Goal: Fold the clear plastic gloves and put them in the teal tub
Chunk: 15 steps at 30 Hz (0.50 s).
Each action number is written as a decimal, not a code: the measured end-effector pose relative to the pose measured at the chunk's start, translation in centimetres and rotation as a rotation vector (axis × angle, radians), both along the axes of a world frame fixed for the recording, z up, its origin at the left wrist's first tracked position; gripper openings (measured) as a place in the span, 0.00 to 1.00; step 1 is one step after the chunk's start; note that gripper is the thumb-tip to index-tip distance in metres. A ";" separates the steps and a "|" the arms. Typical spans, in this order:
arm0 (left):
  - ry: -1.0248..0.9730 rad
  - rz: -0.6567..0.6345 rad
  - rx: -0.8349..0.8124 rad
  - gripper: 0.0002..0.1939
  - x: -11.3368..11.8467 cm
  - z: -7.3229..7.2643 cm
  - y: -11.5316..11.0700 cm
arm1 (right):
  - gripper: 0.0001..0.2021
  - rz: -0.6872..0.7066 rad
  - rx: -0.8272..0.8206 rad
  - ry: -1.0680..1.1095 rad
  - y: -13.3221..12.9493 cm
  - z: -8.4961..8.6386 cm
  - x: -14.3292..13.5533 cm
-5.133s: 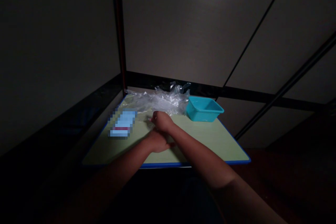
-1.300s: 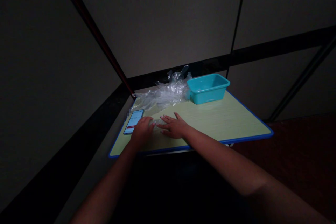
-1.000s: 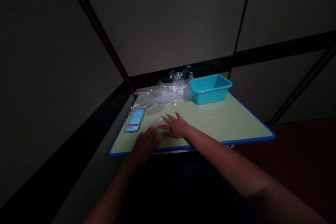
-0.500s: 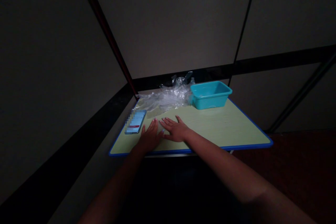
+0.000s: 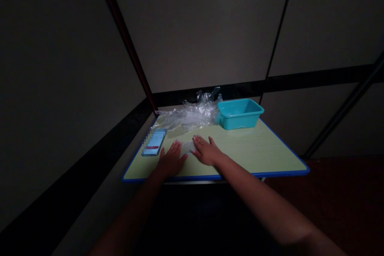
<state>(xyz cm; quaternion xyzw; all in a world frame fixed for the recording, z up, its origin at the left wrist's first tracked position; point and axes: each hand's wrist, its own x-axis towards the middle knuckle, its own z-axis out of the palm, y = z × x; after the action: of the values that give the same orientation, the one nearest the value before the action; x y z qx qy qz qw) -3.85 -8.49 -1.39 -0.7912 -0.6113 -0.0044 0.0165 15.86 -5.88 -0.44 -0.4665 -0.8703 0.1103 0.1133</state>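
A small, clear plastic piece, probably a folded bag or film, lies flat on the pale green table between my hands. My left hand rests palm down at its left side, fingers stretched out. On the other side, my right hand lies flat with its fingers extended and fingertips at the plastic's edge. Part of the plastic may be hidden under the hands. Behind them spreads a heap of crumpled clear plastic, its separate pieces hard to make out.
A turquoise plastic basin stands at the back right of the table. A phone with a lit screen lies near the left edge. Blue trim borders the tabletop. Dark wall panels rise behind and to the left.
My right hand has slid to the right, away from my left hand, so the clear plastic between them now shows. The view has tilted slightly upward.
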 end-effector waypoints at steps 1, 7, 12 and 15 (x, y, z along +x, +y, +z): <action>-0.002 0.000 0.003 0.31 0.0 -0.1 0.0 | 0.29 0.042 0.011 0.026 0.1 0.3 0.7; -0.028 0.005 0.014 0.30 0.2 0.3 -0.3 | 0.17 0.217 0.178 0.025 -0.2 1.8 5.1; -0.046 0.002 0.020 0.29 0.3 0.4 -0.4 | 0.17 0.340 0.207 -0.071 -0.5 1.7 5.3; -0.056 -0.011 0.037 0.29 0.2 0.3 -0.4 | 0.18 0.387 0.210 -0.094 0.0 1.5 4.7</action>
<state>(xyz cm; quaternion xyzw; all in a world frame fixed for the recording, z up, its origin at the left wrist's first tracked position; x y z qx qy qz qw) -3.63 -8.87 -1.07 -0.7935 -0.6072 -0.0381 0.0138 20.54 -5.83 1.09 -0.2812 -0.9546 0.0170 0.0970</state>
